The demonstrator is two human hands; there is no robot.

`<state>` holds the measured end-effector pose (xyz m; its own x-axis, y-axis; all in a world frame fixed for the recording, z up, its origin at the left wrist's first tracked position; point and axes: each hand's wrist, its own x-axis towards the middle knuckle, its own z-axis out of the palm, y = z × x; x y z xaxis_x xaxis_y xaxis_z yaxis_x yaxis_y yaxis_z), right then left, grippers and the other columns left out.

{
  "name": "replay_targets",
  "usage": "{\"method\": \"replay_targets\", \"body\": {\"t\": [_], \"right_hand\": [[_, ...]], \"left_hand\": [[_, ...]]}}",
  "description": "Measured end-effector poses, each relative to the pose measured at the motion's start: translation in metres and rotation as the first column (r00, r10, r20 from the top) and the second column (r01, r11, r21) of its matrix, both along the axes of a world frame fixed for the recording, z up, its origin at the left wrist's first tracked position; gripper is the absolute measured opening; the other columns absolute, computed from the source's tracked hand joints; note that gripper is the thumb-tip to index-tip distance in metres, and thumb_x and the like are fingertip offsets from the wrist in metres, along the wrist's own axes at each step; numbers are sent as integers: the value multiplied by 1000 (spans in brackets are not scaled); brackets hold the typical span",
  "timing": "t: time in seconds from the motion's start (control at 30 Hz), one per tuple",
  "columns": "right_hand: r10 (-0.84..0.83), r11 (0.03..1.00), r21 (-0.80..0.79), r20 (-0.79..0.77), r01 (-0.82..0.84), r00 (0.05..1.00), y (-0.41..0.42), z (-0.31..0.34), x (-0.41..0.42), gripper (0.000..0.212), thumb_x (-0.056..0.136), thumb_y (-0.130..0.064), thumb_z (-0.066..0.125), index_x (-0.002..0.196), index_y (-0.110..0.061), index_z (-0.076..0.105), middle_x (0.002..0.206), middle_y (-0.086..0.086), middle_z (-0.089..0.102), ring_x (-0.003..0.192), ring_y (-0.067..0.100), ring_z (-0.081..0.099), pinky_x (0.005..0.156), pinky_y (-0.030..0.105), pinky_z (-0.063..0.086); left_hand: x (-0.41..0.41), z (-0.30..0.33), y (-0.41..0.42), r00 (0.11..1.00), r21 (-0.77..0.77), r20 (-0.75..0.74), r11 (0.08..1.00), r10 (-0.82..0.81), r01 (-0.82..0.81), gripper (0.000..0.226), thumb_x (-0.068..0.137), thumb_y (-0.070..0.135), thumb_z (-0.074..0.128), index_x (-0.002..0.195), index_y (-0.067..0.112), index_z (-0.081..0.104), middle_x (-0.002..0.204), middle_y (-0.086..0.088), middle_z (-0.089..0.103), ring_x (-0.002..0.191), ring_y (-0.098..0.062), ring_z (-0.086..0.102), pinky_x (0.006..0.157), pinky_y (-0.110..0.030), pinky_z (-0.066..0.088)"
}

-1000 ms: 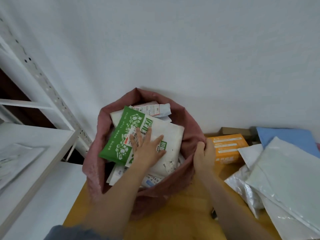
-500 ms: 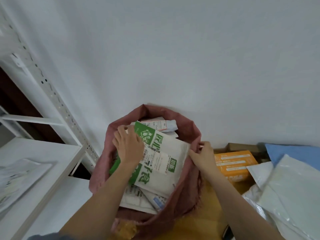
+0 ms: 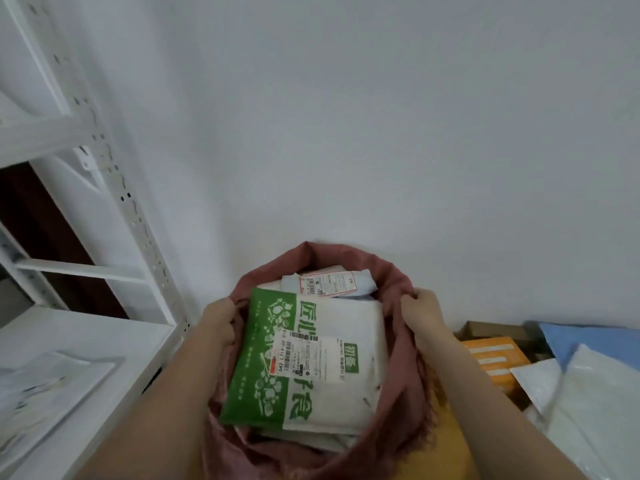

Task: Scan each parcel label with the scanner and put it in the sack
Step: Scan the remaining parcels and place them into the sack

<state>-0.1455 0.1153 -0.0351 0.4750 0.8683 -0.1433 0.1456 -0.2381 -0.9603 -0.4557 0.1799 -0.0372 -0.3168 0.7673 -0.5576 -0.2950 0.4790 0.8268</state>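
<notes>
Gripping one sack (image 3: 401, 403) rim, two hands (image 3: 220, 322) (image 3: 424, 315); two labelled parcels (image 3: 311, 362) visible.

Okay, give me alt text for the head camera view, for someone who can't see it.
Two bare hands, left hand and right hand, grip opposite sides of the rim of a dusty-pink fabric sack stuffed with parcels, a green-and-white labelled bag parcel on top. White metal shelving stands to the left; an orange cardboard box and white plastic mailers lie to the right.
</notes>
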Motion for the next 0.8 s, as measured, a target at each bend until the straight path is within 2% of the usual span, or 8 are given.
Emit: {"method": "replay_targets", "body": {"t": [0.07,0.17,0.23,0.3,0.4,0.57,0.67,0.8], "right_hand": [[-33,987,155,23,29,999,9,39,-3,33,90,0,39,68,-1,63,56,5,54,49,13,45,38,18,31],[-68,925,376,29,53,997,16,93,-5,34,89,3,37,89,-2,71,81,13,66,68,17,52,54,25,41],[-102,854,514,-2,88,995,14,120,-1,36,87,4,36,93,-1,71,94,19,71,69,10,53,57,30,45],[-135,785,606,-34,127,990,11,136,6,39,84,2,35,90,-7,72,78,9,68,57,2,47,52,24,45],[-151,804,581,-10,128,988,11,135,14,39,86,-1,36,87,-16,71,66,-5,51,47,0,39,45,14,36],[-119,915,378,-81,141,990,20,103,18,28,94,-8,48,87,14,63,75,6,49,69,18,45,59,30,36],[-203,824,519,-102,226,974,21,125,26,26,92,-8,46,89,-7,72,84,0,65,77,12,59,70,27,48],[-228,755,596,-151,273,962,19,139,34,47,85,2,36,101,-25,71,89,-17,66,82,-5,60,76,6,48]], "left_hand": [[0,38,7,992,100,125,994,31,-44,32,98,-3,36,73,2,55,55,-11,57,40,-17,54,33,-21,45],[7,97,8,989,263,143,965,-32,-7,58,97,-1,31,49,1,62,44,-12,56,33,-16,55,32,-22,45],[6,121,10,994,368,107,930,-26,-15,52,99,2,29,56,0,58,43,-11,56,48,-20,56,43,-27,47],[-1,130,13,987,417,162,906,9,-76,37,100,6,30,68,3,50,55,-10,55,52,-16,53,44,-23,46],[-5,119,13,962,349,265,922,74,-167,32,95,4,31,65,7,42,57,-4,49,48,-11,49,40,-19,43],[-3,110,9,989,314,140,949,-38,-8,25,98,8,41,78,4,54,45,-1,60,53,-13,61,51,-22,52],[-8,135,20,979,411,201,908,-4,-81,20,100,18,49,90,8,63,78,-4,66,82,-20,64,82,-36,54],[-9,132,18,956,420,282,885,83,-201,21,97,31,56,93,13,64,87,-1,69,74,-17,63,68,-36,54]]}}
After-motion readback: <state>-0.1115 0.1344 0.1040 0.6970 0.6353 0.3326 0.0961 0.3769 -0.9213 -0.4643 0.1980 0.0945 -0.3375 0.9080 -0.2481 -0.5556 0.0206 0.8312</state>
